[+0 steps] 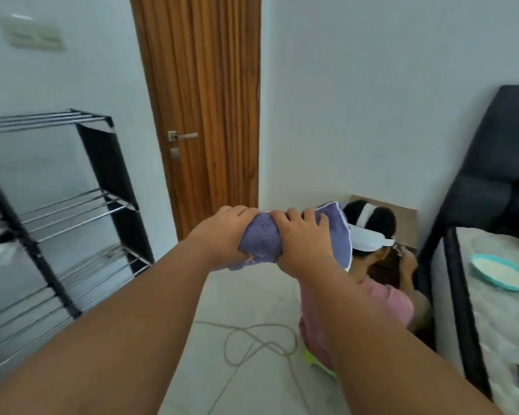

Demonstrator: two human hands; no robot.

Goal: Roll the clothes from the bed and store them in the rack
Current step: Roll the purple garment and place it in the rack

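Small bedroom, pale tiled floor (252,295) showing underfoot with a cord (252,339) trailing across it. Both arms are reaching out, left hand (222,235) and right hand (303,241) closing their fingers around a purple cloth (261,238) bunched in mid-air; best keeping the roll squeezed tight while swinging left. Farther left, the metal rack (72,205) is standing with its visible shelves bare.

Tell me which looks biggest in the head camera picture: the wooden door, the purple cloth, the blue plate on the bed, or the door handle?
Largest to smallest, as they look:
1. wooden door
2. purple cloth, which is close to the camera, so it may look bigger than it is
3. blue plate
4. door handle
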